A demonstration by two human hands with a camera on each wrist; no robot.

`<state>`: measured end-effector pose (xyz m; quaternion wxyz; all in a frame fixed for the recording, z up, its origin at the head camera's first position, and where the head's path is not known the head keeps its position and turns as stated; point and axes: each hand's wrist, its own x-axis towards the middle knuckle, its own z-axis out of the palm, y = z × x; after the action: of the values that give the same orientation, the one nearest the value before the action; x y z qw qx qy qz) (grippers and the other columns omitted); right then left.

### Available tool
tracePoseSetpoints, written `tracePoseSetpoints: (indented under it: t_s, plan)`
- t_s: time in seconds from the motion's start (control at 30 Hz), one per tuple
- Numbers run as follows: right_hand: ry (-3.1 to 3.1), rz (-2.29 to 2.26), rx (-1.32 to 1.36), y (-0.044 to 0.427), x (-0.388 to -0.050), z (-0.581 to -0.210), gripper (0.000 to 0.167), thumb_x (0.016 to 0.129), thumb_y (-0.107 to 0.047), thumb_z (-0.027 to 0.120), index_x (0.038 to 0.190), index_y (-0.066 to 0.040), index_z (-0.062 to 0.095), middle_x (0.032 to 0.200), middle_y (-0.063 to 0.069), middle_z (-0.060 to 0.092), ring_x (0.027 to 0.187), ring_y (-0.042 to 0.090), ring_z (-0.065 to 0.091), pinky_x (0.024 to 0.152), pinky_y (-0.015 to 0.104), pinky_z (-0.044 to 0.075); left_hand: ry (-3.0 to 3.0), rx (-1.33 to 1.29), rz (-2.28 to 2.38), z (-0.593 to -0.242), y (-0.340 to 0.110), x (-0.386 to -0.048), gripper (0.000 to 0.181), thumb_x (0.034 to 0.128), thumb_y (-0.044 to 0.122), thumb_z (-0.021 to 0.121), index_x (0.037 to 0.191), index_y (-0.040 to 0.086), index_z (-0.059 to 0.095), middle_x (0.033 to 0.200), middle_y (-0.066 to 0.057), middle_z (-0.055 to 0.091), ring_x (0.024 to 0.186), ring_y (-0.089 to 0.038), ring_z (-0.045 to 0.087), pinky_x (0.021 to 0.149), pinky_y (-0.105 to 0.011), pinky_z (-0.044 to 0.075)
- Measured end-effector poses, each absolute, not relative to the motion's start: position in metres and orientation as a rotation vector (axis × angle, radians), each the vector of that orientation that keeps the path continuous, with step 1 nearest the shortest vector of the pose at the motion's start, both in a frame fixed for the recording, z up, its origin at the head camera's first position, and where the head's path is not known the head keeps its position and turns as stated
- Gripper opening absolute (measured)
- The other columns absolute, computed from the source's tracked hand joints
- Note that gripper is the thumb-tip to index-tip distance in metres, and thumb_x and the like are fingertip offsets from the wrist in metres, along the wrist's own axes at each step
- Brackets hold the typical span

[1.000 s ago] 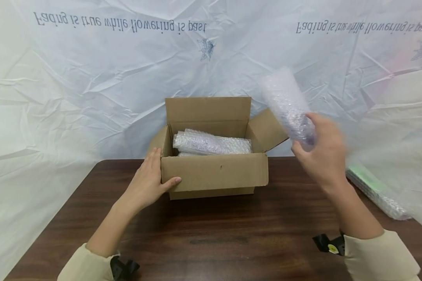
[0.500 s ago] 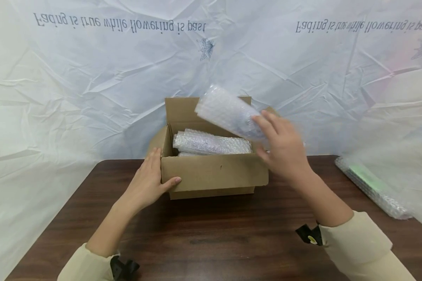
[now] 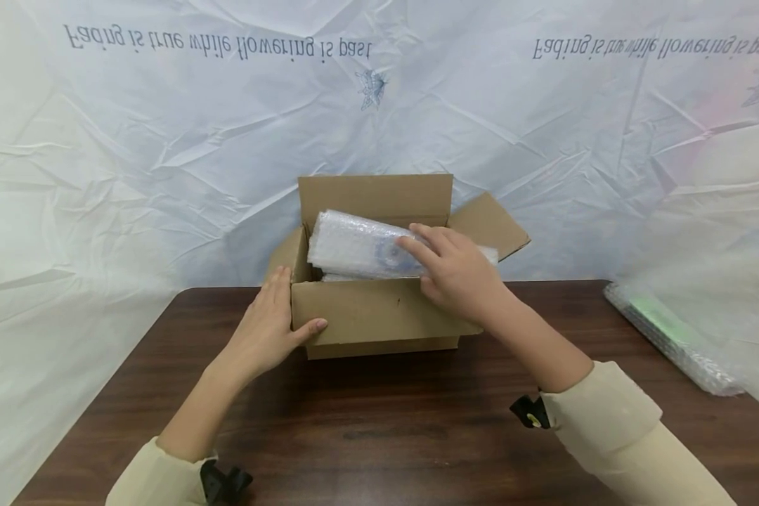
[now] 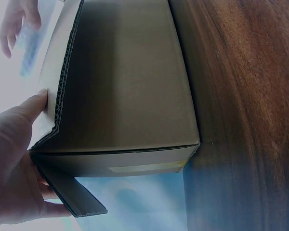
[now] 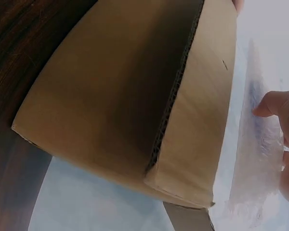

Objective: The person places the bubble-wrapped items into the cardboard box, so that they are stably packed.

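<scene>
A cardboard box [image 3: 379, 309] stands with its flaps spread near the table's back. My left hand [image 3: 262, 323] holds its front left corner, thumb on the front flap and fingers along the left flap [image 4: 72, 192]. In my right hand [image 3: 458, 274] is a clear bubble-wrapped package [image 3: 354, 246], lying slightly tilted across the box's opening. The right wrist view shows fingers on the same package [image 5: 257, 144] beyond the front flap [image 5: 197, 120]. More bubble wrap shows under it at the front rim; the rest of the contents is hidden.
Another bubble-wrapped package with a green patch [image 3: 670, 334] lies at the table's right edge. The dark wooden table [image 3: 379, 436] ends just behind the box, at a pale wrinkled sheet [image 3: 228, 140]. The box's right flap [image 3: 490, 225] sticks outward.
My right hand has carried the bubble-wrapped package leftward and down, from right of the box onto the wrapped pieces inside. My left hand has stayed at the corner.
</scene>
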<state>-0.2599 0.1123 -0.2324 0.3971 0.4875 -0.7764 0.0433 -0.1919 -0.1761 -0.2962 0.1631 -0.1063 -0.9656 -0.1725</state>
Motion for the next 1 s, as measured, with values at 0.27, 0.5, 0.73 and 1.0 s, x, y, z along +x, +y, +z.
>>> tracePoseSetpoints:
  t_s: [0.27, 0.5, 0.73, 1.0]
  plan:
    - [-2.054, 0.036, 1.309, 0.108, -0.262, -0.233, 0.057, 0.075, -0.004, 0.068, 0.129, -0.007, 0.049, 0.129, 0.021, 0.048, 0.112, 0.037, 0.048, 0.089, 0.049, 0.042, -2.756, -0.297, -0.492, -0.296, -0.176, -0.193, 0.101, 0.0857, 0.058, 0.053, 0.144, -0.010, 0.004, 0.149, -0.028, 0.009, 0.137, -0.038, 0.007, 0.106, -0.055, 0.017]
    - [-2.132, -0.039, 1.291, 0.106, -0.261, -0.227, 0.061, 0.076, -0.009, 0.070, 0.132, -0.010, 0.047, 0.133, 0.017, 0.046, 0.116, 0.036, 0.045, 0.088, 0.051, 0.041, -2.761, -0.287, -0.504, -0.296, -0.175, -0.193, 0.102, 0.0852, 0.059, 0.053, 0.144, -0.009, 0.004, 0.149, -0.028, 0.008, 0.137, -0.038, 0.008, 0.106, -0.055, 0.017]
    - [-2.306, -0.125, 1.109, 0.099, -0.256, -0.221, 0.060, 0.079, -0.011, 0.062, 0.135, -0.022, 0.044, 0.138, 0.003, 0.044, 0.110, 0.030, 0.044, 0.071, 0.050, 0.039, -2.753, -0.292, -0.500, -0.297, -0.176, -0.192, 0.102, 0.0851, 0.059, 0.053, 0.144, -0.009, 0.004, 0.149, -0.027, 0.008, 0.137, -0.038, 0.008, 0.107, -0.055, 0.017]
    - [-2.401, -0.135, 1.041, 0.094, -0.258, -0.223, 0.058, 0.082, -0.010, 0.061, 0.135, -0.024, 0.041, 0.141, 0.002, 0.040, 0.113, 0.030, 0.043, 0.071, 0.049, 0.040, -2.756, -0.291, -0.511, -0.297, -0.175, -0.191, 0.102, 0.0849, 0.059, 0.053, 0.144, -0.008, 0.003, 0.149, -0.027, 0.008, 0.137, -0.039, 0.008, 0.106, -0.055, 0.016]
